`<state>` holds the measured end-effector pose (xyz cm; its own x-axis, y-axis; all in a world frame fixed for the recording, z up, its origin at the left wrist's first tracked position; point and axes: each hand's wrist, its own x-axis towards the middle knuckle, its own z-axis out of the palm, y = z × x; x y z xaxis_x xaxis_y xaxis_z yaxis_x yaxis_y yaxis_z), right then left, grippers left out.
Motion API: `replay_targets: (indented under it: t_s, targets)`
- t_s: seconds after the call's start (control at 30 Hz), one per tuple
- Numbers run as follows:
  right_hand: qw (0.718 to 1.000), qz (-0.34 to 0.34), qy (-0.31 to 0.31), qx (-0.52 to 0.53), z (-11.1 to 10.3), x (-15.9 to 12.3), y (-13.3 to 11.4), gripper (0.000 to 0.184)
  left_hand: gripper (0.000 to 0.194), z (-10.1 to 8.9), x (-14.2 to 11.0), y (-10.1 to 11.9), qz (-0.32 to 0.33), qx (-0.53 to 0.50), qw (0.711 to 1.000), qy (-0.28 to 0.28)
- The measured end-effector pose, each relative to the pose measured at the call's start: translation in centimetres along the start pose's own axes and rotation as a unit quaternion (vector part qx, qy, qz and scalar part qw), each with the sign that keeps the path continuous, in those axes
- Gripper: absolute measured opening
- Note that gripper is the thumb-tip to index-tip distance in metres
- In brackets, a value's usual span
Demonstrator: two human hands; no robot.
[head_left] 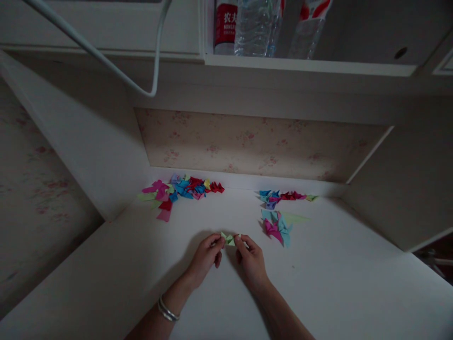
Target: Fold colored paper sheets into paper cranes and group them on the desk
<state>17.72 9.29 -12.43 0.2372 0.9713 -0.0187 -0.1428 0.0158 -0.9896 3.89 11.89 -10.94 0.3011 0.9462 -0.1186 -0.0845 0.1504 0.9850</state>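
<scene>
A small light-green folded paper piece [230, 240] is held between my two hands, over the middle of the white table. My left hand [206, 255] pinches its left end between thumb and fingers. The right end is gripped the same way by my right hand [252, 259]. The paper has pointed corners and creases, and its ends are partly hidden by my fingertips. Beyond my right hand lie a magenta folded paper piece [272, 229] and light-blue folded paper [284, 231].
A pile of colourful folded papers [187, 187] lies at the back left, a smaller row [292, 195] at the back right. Overhead, a shelf [311, 67] holds plastic bottles [253, 28], and a white curved bar [106, 63] hangs down. Side panels bound the table [339, 274].
</scene>
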Motion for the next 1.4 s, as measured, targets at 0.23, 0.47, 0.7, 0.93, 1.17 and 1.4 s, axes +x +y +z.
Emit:
replay_targets:
  t_s: [0.23, 0.47, 0.7, 0.93, 1.17, 1.4]
  targets:
    - [1.000, -0.002, 0.002, 0.009, -0.1, 0.2, 0.4, 0.040, 0.032, 0.0, 0.1, -0.1, -0.008, -0.008, 1.000, -0.001]
    - [1.000, 0.001, 0.016, 0.017, -0.1, 0.2, 0.4, 0.038, 0.031, -0.1, 0.1, -0.5, 0.012, -0.023, 1.000, 0.002]
    - [0.999, 0.008, 0.025, 0.020, -0.1, 0.3, 0.6, 0.037, 0.029, -0.3, 0.3, -1.0, 0.029, -0.034, 0.999, 0.009]
    - [0.999, 0.010, 0.025, 0.020, -0.1, 0.2, 0.5, 0.035, 0.029, -0.4, 0.4, -1.3, 0.037, -0.033, 0.999, 0.002]
    - [0.997, 0.013, 0.029, 0.074, 0.0, 0.4, 0.6, 0.033, 0.028, -0.4, 0.3, -1.1, 0.031, -0.034, 0.999, -0.008]
    - [0.995, 0.019, 0.037, 0.090, -0.1, 0.4, 0.8, 0.032, 0.042, -0.5, 0.4, -1.2, -0.002, -0.037, 0.999, 0.007]
